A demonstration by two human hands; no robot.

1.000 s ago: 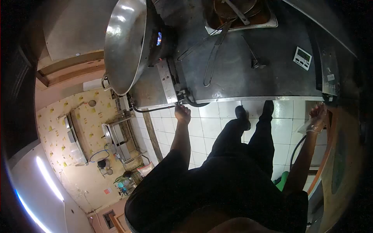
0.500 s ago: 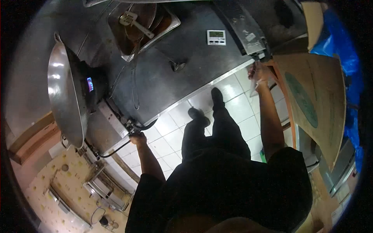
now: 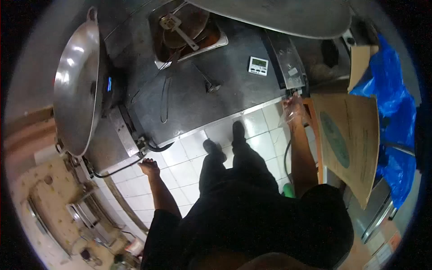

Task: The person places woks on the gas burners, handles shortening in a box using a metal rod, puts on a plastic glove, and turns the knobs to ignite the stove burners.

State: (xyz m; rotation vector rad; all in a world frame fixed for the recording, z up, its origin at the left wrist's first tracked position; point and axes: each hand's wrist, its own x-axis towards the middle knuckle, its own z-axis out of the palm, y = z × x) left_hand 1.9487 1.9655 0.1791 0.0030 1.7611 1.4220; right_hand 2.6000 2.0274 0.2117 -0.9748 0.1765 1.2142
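My left hand (image 3: pixel 149 167), its fingers loosely apart and nothing visible in them, is just below the valve (image 3: pixel 143 145) of the left burner. A large wok (image 3: pixel 76 90) sits on that burner, with a blue flame (image 3: pixel 109 83) showing beneath it. At the front edge on the right, my right hand (image 3: pixel 293 110) is closed around a crumpled clear plastic bag (image 3: pixel 288 118). Its fingertips reach the valve (image 3: pixel 293 92) of the right burner; whether they grip it cannot be made out. Behind that burner another wok (image 3: pixel 288 15) is partly in view.
Between the burners, the metal counter (image 3: pixel 189 105) bears a white digital timer (image 3: pixel 258 66), a small ladle-like tool (image 3: pixel 211 86) and a metal tray (image 3: pixel 191 55) with utensils. A cardboard sheet (image 3: pixel 355 139) and blue plastic (image 3: pixel 396 108) stand on the right. A black hose (image 3: pixel 114 173) runs at left.
My left hand has let go of the left burner's valve and moved slightly down from it. My right hand stays at the right valve. The view has shifted, bringing the second wok into sight.
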